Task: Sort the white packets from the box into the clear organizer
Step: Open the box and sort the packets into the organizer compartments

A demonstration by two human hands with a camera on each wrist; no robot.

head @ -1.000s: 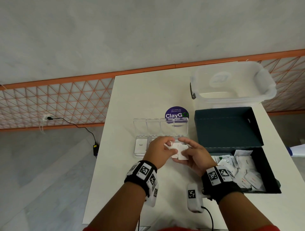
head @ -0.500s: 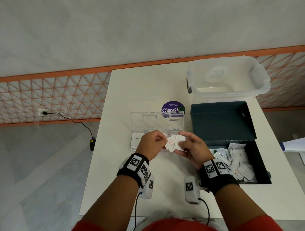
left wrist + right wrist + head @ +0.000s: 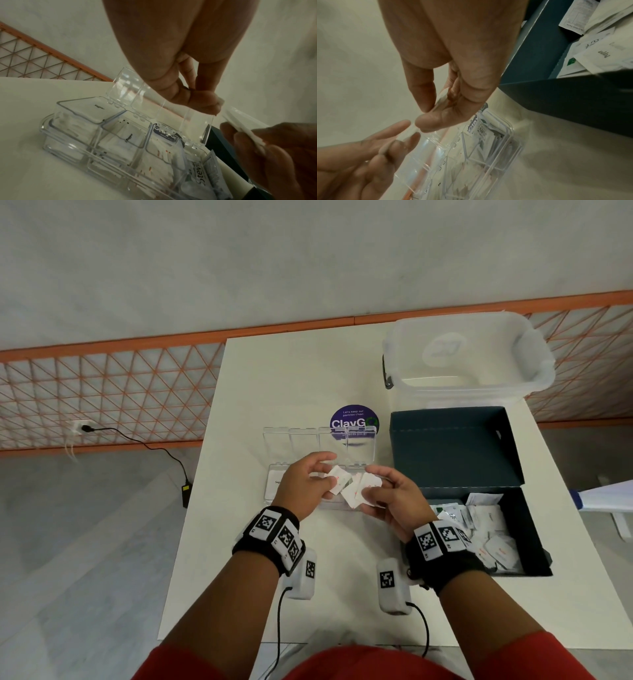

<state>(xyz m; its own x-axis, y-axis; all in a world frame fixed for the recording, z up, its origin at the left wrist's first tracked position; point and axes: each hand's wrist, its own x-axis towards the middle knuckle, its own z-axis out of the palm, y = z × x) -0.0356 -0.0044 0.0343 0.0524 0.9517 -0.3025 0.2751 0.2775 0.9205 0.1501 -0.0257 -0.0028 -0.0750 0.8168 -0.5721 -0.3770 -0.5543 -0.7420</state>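
Both hands are above the clear organizer (image 3: pixel 274 484), whose lids (image 3: pixel 318 445) stand up. My left hand (image 3: pixel 325 474) pinches one white packet (image 3: pixel 337 479) with red print. My right hand (image 3: pixel 371 482) pinches a few more white packets (image 3: pixel 359 489) fanned between thumb and fingers. In the left wrist view the organizer (image 3: pixel 102 135) shows packets in its compartments, and a packet (image 3: pixel 240 125) sits in the right hand. In the right wrist view the right thumb and fingers pinch a packet (image 3: pixel 440 100). The dark box (image 3: pixel 455 446) lies open to the right, with several packets (image 3: pixel 486 529) inside.
A clear plastic tub (image 3: pixel 469 361) stands at the back right of the white table (image 3: pixel 274 371). A purple round sticker (image 3: pixel 354 419) lies behind the organizer. Two small tagged devices with cables (image 3: pixel 392 587) hang near the front edge. The table edges are close on the left and right.
The hands have drawn a little apart: my left hand now holds one packet separated from the stack in my right hand. Both hands have lifted slightly over the organizer.
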